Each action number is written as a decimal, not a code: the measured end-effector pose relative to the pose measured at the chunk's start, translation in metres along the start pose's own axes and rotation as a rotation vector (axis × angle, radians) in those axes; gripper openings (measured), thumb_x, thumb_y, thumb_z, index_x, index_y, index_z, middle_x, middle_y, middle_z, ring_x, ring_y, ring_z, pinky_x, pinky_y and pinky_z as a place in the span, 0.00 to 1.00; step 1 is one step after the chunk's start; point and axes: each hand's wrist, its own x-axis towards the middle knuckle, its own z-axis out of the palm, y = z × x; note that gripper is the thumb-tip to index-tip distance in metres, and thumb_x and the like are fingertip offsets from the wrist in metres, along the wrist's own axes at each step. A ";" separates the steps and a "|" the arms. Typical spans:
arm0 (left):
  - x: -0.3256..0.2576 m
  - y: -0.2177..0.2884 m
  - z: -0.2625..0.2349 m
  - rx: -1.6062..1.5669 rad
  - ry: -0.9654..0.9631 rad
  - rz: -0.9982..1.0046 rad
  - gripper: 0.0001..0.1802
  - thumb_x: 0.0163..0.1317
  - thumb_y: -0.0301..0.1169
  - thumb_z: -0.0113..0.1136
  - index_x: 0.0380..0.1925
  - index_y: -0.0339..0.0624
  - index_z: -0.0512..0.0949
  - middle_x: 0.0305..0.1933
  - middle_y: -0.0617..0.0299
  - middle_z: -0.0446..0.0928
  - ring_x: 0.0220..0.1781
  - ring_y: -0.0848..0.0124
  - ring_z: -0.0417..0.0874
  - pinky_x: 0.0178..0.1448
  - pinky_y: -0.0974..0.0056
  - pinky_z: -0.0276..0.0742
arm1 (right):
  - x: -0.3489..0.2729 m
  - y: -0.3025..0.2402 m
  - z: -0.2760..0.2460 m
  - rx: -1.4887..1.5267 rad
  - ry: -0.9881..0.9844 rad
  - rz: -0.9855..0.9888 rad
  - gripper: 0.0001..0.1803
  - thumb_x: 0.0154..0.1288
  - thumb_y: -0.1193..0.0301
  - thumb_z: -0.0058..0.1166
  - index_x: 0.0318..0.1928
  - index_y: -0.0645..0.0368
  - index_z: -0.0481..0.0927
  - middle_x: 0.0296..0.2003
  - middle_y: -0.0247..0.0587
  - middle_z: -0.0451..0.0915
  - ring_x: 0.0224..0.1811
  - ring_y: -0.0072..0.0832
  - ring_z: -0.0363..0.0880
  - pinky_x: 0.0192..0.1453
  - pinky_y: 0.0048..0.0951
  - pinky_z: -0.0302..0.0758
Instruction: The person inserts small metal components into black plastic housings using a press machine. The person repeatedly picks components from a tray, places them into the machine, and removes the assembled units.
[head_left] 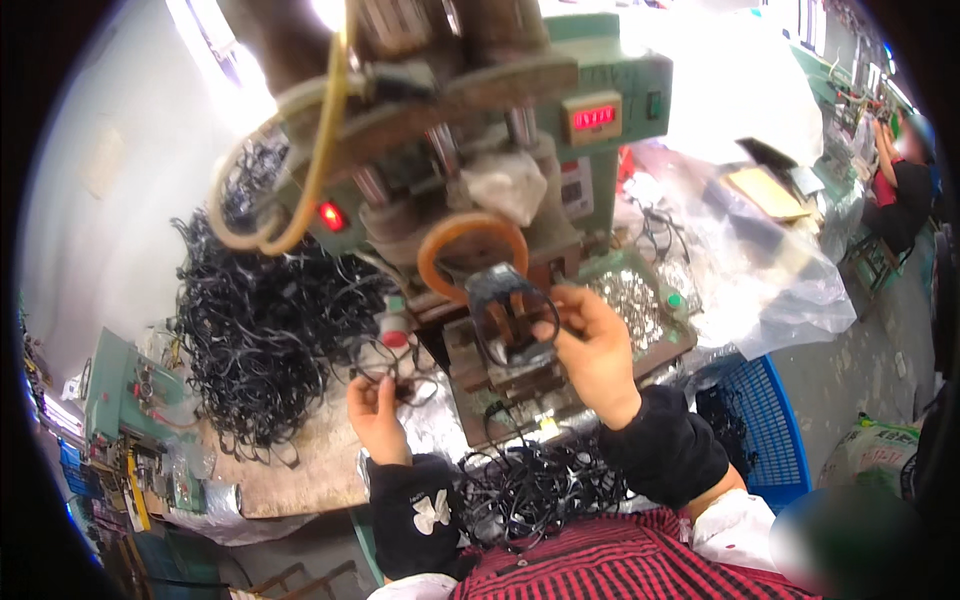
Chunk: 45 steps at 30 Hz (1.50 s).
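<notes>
My right hand [597, 352] pinches a thin black strap [556, 322] that loops out at the front of a green press machine [640, 85]. The strap's far part lies by the dark metal block [497, 285] under the press head, where blur hides the details. Lower and to the left, my left hand [378, 412] has its thumb and finger closed on another thin black strap [412, 402]. Just beyond that hand stands a red push button [395, 339]. An orange ring [432, 250] hangs in front of the press column.
A big heap of black straps [250, 330] covers the table's left side, and more straps [540, 485] lie at my lap. Small shiny metal parts [635, 300] fill a tray at right. Beside it stand clear plastic sheeting [760, 270] and a blue basket [775, 430]. Another person [900, 190] sits far right.
</notes>
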 end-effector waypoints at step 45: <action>-0.047 0.136 0.126 -0.029 -0.431 0.266 0.07 0.58 0.19 0.68 0.35 0.34 0.80 0.34 0.61 0.82 0.36 0.76 0.81 0.44 0.71 0.75 | -0.016 0.048 -0.103 -0.739 0.505 -0.402 0.04 0.59 0.77 0.62 0.35 0.63 0.81 0.32 0.41 0.82 0.33 0.33 0.79 0.38 0.30 0.74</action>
